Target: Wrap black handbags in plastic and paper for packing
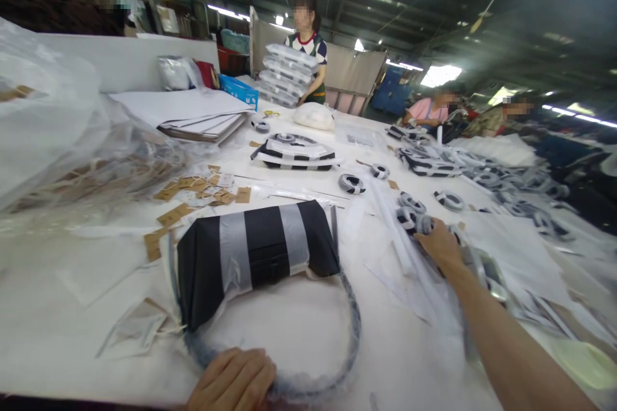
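Left hand [231,380] grips the plastic-wrapped strap [357,327] of a black-and-grey striped bag [255,257] lying at lower centre on the white bench [48,334]; right hand [441,245] clasps a striped coil [407,219] right of it.

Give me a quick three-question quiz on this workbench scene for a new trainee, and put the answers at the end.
1. What does the left hand hold?
2. True or false: the person across the table carries a stack of clear packs.
3. Which is nearest the right hand?
A. A coiled black-and-grey roll
B. The white paper stack
C. The blue box

Key:
1. The plastic-wrapped loop of the black-and-grey striped item
2. True
3. A
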`<action>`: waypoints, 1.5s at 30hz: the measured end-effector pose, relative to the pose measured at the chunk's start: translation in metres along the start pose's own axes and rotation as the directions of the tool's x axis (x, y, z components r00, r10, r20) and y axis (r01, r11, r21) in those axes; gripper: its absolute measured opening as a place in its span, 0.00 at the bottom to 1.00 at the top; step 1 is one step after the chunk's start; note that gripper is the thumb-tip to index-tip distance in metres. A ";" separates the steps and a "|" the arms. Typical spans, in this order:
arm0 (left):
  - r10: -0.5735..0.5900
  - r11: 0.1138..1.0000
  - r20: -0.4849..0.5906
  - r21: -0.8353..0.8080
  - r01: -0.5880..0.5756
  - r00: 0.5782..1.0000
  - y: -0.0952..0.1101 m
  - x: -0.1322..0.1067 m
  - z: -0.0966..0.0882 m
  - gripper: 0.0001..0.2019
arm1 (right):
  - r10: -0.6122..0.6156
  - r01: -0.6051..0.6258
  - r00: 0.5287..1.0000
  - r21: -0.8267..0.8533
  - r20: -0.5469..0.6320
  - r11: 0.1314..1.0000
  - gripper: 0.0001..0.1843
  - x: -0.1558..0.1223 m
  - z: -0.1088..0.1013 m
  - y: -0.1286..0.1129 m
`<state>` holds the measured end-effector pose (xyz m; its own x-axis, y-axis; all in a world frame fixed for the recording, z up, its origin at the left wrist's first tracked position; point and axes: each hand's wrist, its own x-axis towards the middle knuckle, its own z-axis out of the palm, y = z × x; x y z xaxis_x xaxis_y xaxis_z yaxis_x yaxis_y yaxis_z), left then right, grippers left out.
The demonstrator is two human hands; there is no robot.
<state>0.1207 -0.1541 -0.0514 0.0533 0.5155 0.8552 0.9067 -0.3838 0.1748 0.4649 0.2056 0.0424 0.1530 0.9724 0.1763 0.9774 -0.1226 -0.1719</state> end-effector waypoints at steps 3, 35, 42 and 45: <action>-0.017 1.000 0.033 -0.023 0.018 0.999 0.005 0.002 -0.003 0.16 | -0.025 0.025 0.996 0.001 -0.090 1.000 0.35 -0.014 -0.015 -0.010; -0.117 0.992 0.298 0.070 0.100 0.947 0.014 0.013 -0.046 0.10 | -0.926 0.897 0.378 0.239 0.021 0.372 0.21 -0.322 -0.027 -0.137; -0.029 0.998 0.400 0.062 0.005 0.916 0.008 0.022 -0.027 0.18 | -0.902 0.866 0.425 0.327 -0.079 0.379 0.17 -0.316 -0.024 -0.137; -0.074 0.997 0.437 0.049 0.059 0.896 0.003 0.032 -0.023 0.14 | -0.892 0.855 0.442 0.346 -0.099 0.386 0.17 -0.314 -0.023 -0.138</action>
<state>0.1156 -0.1568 -0.0121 0.1631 0.8254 0.5405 0.9278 -0.3146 0.2005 0.2850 -0.0871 0.0330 -0.7895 0.5194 0.3269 0.4575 0.8532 -0.2507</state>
